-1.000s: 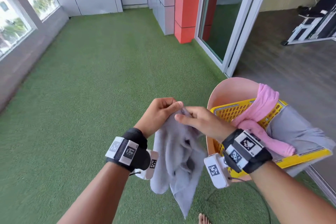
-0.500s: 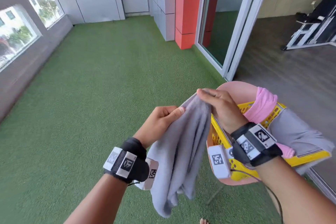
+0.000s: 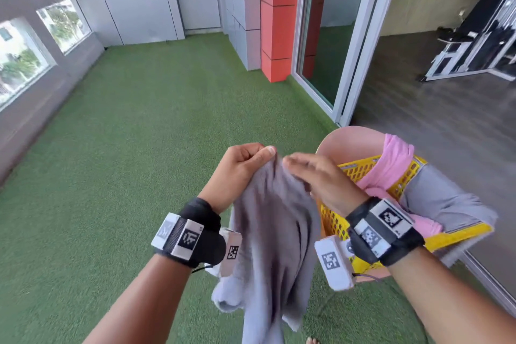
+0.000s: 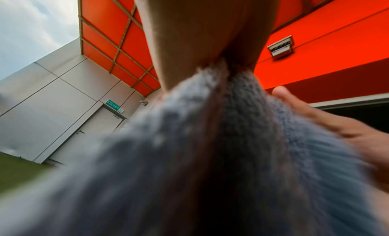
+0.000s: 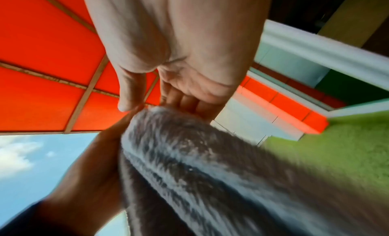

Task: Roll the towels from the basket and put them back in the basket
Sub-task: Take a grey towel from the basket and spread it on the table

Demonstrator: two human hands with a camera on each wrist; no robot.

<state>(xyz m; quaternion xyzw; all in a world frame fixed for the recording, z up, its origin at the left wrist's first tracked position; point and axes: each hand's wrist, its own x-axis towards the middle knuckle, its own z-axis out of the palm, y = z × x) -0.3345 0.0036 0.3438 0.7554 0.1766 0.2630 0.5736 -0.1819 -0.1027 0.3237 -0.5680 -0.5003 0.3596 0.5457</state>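
Observation:
A grey towel [image 3: 273, 232] hangs in front of me, bunched at the top. My left hand [image 3: 245, 165] pinches its upper end between thumb and curled fingers; the left wrist view shows the towel [image 4: 210, 156] coming out of that grip. My right hand [image 3: 315, 176], blurred, lies with straight fingers against the towel just right of the left hand. In the right wrist view its palm [image 5: 179, 48] is open over the towel [image 5: 189, 156]. At the right, a yellow basket [image 3: 458, 234] holds a pink towel [image 3: 391, 167] and another grey towel [image 3: 446, 198].
The basket sits on a pink round seat [image 3: 351, 139]. Green turf [image 3: 139, 148] stretches ahead and to the left. An orange pillar [image 3: 276, 22] and a sliding door frame [image 3: 354, 64] stand ahead on the right, and a low wall [image 3: 36, 98] runs along the left.
My right hand let go of the towel edge it held out to the right and came back beside the left hand with fingers straight. The towel hangs bunched from the left hand.

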